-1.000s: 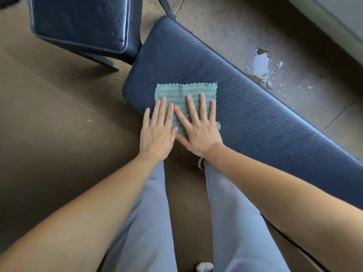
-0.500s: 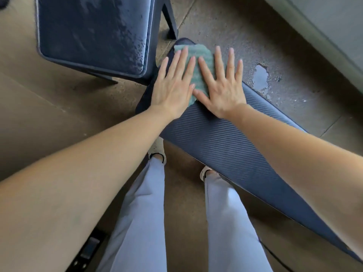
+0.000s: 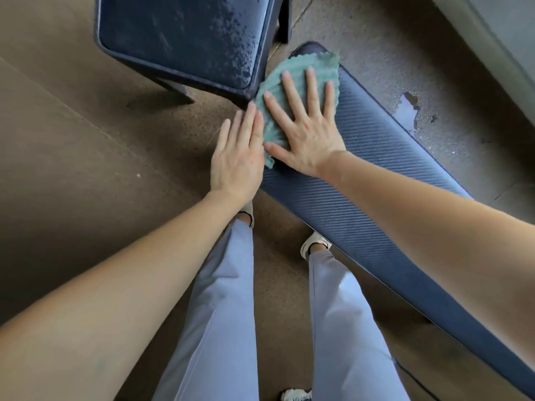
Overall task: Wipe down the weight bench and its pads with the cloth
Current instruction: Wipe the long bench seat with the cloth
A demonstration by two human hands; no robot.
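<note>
A long dark blue ribbed bench pad point(image 3: 367, 180) runs from the top centre down to the right. On its far end lies a green cloth point(image 3: 275, 82). My right hand point(image 3: 304, 131) presses flat on the cloth with its fingers spread. My left hand point(image 3: 237, 160) lies flat beside it at the pad's near edge, fingers together, with only its index finger side touching the cloth's edge. The bench's second pad point(image 3: 179, 39), dark blue and scuffed with pale specks, sits at the upper left, its corner close to the cloth.
My legs in light grey trousers point(image 3: 220, 314) and white shoes stand on the brown floor just in front of the bench. A patch of peeled floor coating point(image 3: 408, 111) lies beyond the pad. A pale wall base point(image 3: 492, 53) crosses the top right.
Both hands pushed the cloth along the pad to its far end. Since half a second ago my left hand has slid back off the cloth, and more of the cloth shows.
</note>
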